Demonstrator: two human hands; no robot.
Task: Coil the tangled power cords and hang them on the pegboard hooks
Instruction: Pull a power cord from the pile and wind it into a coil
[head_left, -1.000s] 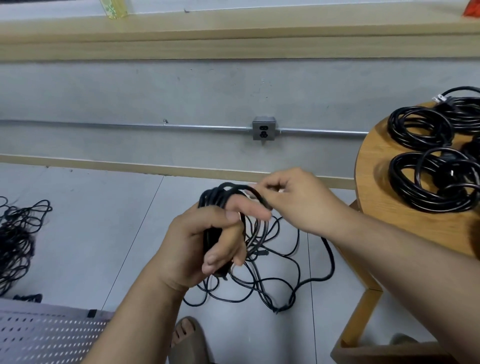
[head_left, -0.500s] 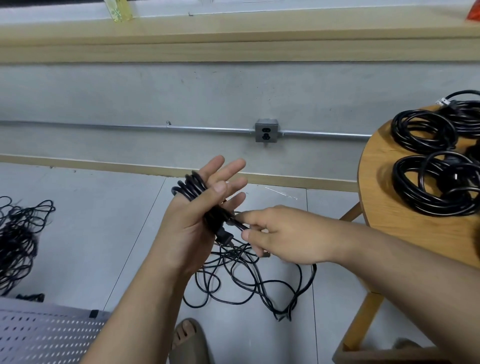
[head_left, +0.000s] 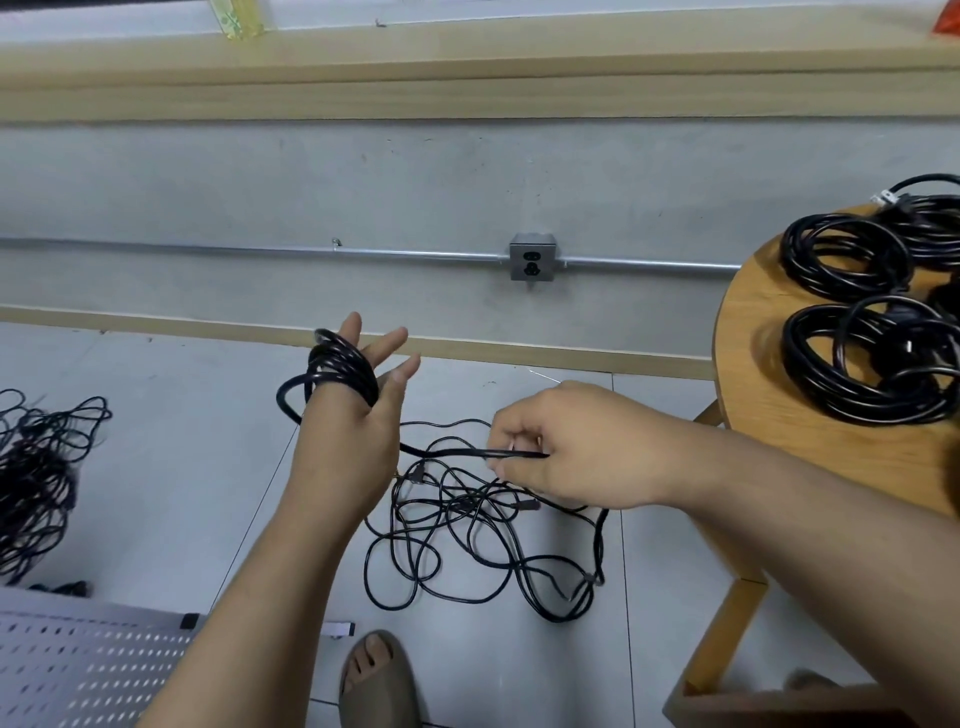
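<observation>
Mid-wind here: coil (head_left: 340, 371) looped round the left hand (head_left: 348, 441), fingers straight and spread. Right hand (head_left: 576, 447) pinching the cord (head_left: 457, 453) just beside it, the rest tangled on the floor (head_left: 182, 493). Probably best to go with light tension, lay each lap flat beside the last, and shake snags loose before winding them in. No yanking.
</observation>
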